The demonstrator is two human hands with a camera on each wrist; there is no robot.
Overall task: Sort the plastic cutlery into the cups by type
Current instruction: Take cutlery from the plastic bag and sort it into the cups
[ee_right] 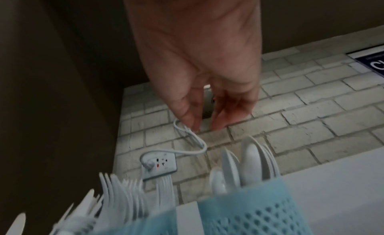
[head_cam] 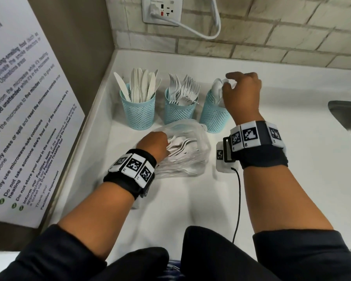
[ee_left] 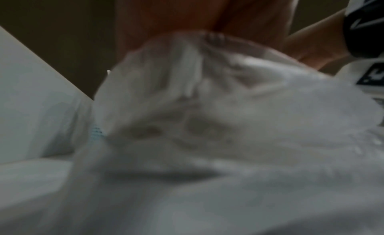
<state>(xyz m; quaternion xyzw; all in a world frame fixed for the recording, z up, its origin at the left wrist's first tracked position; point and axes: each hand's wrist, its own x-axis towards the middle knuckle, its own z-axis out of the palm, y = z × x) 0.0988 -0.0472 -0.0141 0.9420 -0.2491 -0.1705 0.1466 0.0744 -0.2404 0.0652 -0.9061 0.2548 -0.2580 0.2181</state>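
Pale blue mesh cups stand in a row on the white worktop [head_cam: 272,159], near the tiled back wall. The knife cup [head_cam: 137,110] is at the left, the fork cup [head_cam: 179,112] in the middle, the spoon cup [head_cam: 213,116] at the right, each one filled with white plastic cutlery of its type. The right hand [head_cam: 241,92] hovers over the spoon cup; in the right wrist view its fingers [ee_right: 226,113] hang loosely spread above the spoon bowls and hold nothing. In front of the cups lies a clear plastic bag [head_cam: 186,159] with more spoons [head_cam: 180,147] inside. The left hand [head_cam: 153,147] reaches into the bag's mouth, fingers curled around the spoon handles. The left wrist view is blurred and shows mostly the bag.
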